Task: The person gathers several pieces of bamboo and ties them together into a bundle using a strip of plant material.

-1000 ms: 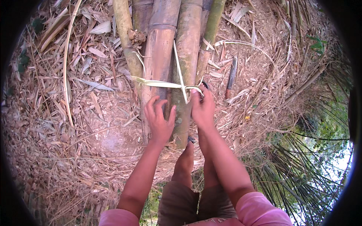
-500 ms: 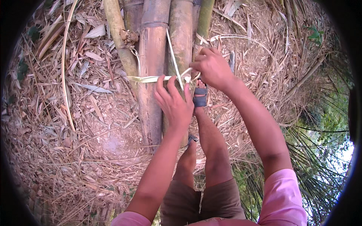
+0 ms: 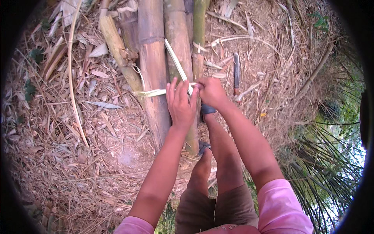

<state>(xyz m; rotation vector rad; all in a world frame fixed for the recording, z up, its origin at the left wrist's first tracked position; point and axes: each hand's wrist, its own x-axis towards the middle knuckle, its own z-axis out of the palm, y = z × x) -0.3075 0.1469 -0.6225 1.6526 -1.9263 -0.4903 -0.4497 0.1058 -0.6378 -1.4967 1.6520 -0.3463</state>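
Observation:
Thick bamboo poles [image 3: 152, 58] lie side by side on the ground, pointing away from me. A pale green bamboo strip [image 3: 154, 93] crosses them as a band, and one strip end [image 3: 175, 60] slants up and away between the poles. My left hand [image 3: 180, 103] rests over the band with fingers stretched out, its thumb close to the strip. Just to its right, my right hand [image 3: 211, 93] is closed in a fist on the strip. Both hands hide the crossing of the strip.
Right of the poles lies a long dark tool [image 3: 236, 72] with a reddish end. A thin curved cane [image 3: 71, 78] lies at the left. My sandaled foot [image 3: 208, 109] is beside the poles. Dry leaves and chips [image 3: 105, 128] cover the ground; green bamboo [image 3: 331, 156] grows at right.
My right hand has come nearer, closing from a raised pinch into a fist beside my left hand. My left hand has shifted slightly right. The view has moved, uncovering more of the dark tool.

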